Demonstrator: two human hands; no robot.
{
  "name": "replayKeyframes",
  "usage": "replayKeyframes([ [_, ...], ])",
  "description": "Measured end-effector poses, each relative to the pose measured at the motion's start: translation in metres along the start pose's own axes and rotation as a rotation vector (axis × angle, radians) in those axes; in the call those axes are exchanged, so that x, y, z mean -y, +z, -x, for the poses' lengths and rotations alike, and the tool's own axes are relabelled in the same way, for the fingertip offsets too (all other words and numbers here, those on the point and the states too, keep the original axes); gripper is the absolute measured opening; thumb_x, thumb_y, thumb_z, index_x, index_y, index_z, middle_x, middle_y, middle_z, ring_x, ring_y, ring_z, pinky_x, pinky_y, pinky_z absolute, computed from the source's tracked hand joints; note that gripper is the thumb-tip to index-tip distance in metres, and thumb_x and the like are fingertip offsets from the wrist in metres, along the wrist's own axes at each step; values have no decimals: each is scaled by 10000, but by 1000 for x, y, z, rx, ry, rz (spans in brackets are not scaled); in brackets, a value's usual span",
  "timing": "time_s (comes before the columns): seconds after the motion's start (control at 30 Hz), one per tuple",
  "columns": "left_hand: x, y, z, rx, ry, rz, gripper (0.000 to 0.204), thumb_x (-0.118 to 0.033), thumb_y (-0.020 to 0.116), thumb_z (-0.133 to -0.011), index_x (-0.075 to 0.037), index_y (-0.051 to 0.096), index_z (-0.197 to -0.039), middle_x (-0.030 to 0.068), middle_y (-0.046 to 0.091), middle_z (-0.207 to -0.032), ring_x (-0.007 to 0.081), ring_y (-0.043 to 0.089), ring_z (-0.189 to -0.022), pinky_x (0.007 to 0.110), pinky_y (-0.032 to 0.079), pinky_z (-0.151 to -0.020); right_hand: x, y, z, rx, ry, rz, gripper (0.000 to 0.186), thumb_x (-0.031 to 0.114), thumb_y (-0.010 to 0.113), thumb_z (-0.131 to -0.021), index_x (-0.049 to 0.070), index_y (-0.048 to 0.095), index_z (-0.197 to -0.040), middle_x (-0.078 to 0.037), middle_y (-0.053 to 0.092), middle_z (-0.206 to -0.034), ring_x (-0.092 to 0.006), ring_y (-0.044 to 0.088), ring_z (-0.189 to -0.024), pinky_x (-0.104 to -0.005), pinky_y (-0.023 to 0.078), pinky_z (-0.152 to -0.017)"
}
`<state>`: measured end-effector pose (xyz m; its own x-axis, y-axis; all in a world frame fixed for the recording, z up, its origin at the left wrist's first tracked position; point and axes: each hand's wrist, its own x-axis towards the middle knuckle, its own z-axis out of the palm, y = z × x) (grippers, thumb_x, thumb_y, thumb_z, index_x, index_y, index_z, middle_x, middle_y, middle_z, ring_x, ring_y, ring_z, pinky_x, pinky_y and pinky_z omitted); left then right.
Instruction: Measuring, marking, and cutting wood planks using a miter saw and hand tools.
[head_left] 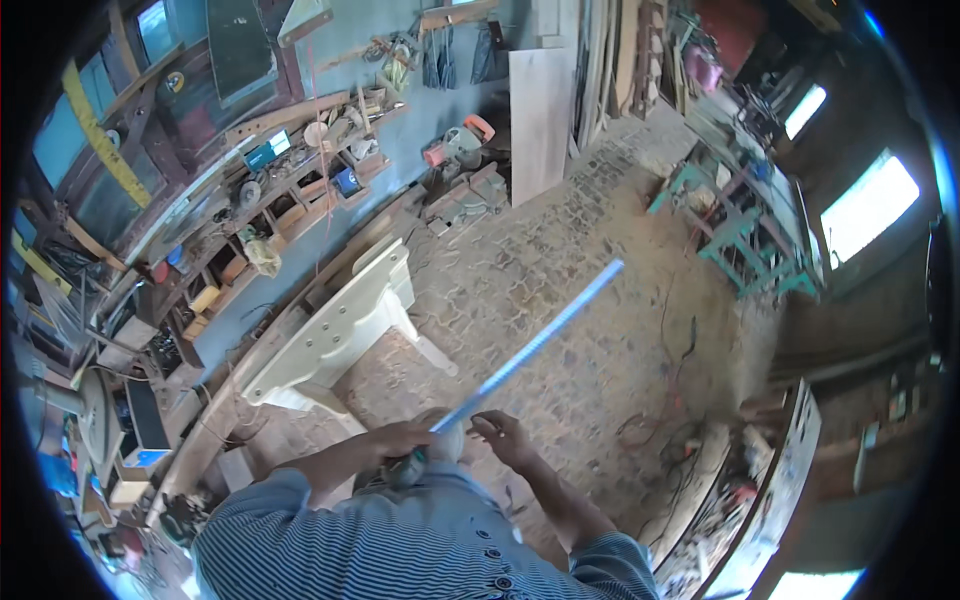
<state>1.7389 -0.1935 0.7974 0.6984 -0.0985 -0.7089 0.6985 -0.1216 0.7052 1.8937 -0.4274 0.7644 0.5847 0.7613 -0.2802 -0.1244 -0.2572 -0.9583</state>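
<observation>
A rough, stone-paved floor, uneven and dusty, spreads beneath and beyond the grip in a cluttered workshop. Far to the left of the grip, a shelf of box-like wooden compartments runs along a blue wall, its top heaped with tools and scraps. Well beyond the grip to the right, a table stands on angular green legs. Nearer, ahead and to the left, a frame of smooth, pale wood shows a row of round holes and jutting legs. Past it, directly beyond the grip, a flat, pale panel stands upright. Just behind the grip is the worker's finely striped shirt. The strip, long, straight, narrow and bluish white, runs from the grip outward to the right. No support shows beneath its far end, so a loose wrist or quick turn could make it swing, and a thin strip could buckle. A dark cable loops over the floor to the right of the grip, where a careless step might snag it. The left hand appears closed around the strip's near end; the right hand, fingers loosely curled, sits just beside it, and whether it touches or pinches anything cannot be told.
</observation>
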Motion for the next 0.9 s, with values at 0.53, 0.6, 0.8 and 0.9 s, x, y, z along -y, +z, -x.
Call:
replayKeyframes([
  [0.53, -207, -282, -275, -264, -449, 49, 495, -433, 590, -1052, 35, 741, -1114, 158, 748, -948, 224, 691, -784, 405, 543, -696, 109, -382, -524, -258, -155, 671, 417, 320, 846, -887, 10, 723, -1138, -209, 754, -916, -361, 748, -858, -445, 587, -757],
  [0.6, -243, -301, -303, -264, -534, -23, 489, -437, 614, -1040, 15, 754, -1162, 201, 769, -1078, 264, 719, -1005, 420, 538, -862, 133, -422, -610, -344, -284, 725, 431, 306, 847, -878, 28, 701, -1173, -216, 744, -994, -366, 732, -925, -439, 584, -809],
  [0.8, -332, -369, -364, -259, -581, -288, 476, -476, 539, -1038, -62, 774, -1012, 207, 763, -973, 351, 755, -888, 466, 569, -780, 202, -553, -924, -450, -543, 713, 528, 371, 810, -884, 90, 653, -1302, -228, 743, -1134, -434, 715, -1057, -507, 562, -911],
  [0.9, -281, -384, -409, -229, -433, -571, 537, -516, 451, -1052, -87, 774, -1046, 217, 750, -1078, 430, 707, -1047, 534, 538, -927, 269, -567, -1069, -434, -607, 629, 489, 301, 821, -873, 74, 659, -1275, -183, 730, -1133, -350, 707, -1032, -450, 556, -865],
])
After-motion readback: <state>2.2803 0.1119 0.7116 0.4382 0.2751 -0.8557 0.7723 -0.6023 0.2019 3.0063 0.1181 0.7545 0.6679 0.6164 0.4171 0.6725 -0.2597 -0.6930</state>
